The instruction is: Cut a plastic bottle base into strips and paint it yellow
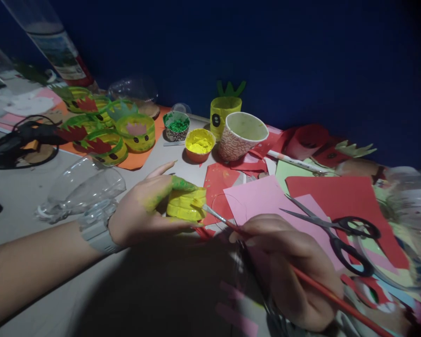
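My left hand (143,206) is closed on a small yellow-painted plastic ring (185,204), its fingers smeared with yellow and green paint and the forefinger stretched out. A grey watch sits on that wrist. My right hand (287,262) pinches a red-handled paintbrush (301,276) whose tip touches the yellow ring. A small bowl of yellow paint (199,144) and a cup of green paint (176,125) stand just beyond the hands.
Scissors (337,229) lie open on pink and red paper sheets (340,196) at right. A patterned paper cup (241,135) and a yellow painted cup (223,112) stand behind. Several finished yellow-green rings (133,131) sit on orange paper; cut clear bottle pieces (80,187) lie left.
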`<state>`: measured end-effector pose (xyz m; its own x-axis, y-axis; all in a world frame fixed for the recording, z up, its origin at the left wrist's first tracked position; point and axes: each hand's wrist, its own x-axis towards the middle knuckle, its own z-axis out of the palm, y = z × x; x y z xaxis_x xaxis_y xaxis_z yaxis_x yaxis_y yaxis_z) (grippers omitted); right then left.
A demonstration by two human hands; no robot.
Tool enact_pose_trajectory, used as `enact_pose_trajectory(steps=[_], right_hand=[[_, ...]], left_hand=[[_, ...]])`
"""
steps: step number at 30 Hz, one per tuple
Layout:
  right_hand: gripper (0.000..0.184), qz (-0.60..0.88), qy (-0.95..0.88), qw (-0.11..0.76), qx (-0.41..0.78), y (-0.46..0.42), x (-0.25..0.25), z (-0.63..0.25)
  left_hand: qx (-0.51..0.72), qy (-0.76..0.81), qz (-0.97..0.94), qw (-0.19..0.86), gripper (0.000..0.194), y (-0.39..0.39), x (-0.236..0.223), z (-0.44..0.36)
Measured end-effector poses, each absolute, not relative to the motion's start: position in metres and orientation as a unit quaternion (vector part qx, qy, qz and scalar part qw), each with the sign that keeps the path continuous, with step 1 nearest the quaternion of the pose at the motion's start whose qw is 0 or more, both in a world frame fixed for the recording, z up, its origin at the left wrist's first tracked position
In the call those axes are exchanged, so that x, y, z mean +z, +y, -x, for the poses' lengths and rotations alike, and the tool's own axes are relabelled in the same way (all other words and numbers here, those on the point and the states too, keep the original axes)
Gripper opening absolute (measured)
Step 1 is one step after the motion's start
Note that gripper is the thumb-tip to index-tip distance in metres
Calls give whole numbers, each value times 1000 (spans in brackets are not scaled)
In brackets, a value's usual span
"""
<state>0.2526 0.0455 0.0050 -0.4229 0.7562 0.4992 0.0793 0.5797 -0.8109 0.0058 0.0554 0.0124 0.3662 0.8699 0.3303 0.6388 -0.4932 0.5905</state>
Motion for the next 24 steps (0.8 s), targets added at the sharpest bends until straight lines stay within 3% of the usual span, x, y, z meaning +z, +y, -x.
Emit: enact_pose_trajectory(steps=[5,10,14,17,21,24], right_hand=[[25,291,-733,469,397,45,6,-250],[24,296,-679,545,393,44,-3,-252],[31,237,-741,489,395,45,2,-252],[28,284,-740,471,388,43,5,-252],[21,346,-677,510,402,42,-1,-251],[19,330,-638,571,397,45,-4,-248]], left_hand=[[305,484,-797,192,43,54,12,-5],[313,480,-792,208,43,53,12,-5],[313,471,-798,210,44,54,13,-6],[309,475,-794,218,44,52,12,-4],[363,490,-753,249,47,49,3,0],[420,464,-704,335,48,49,-3,2]])
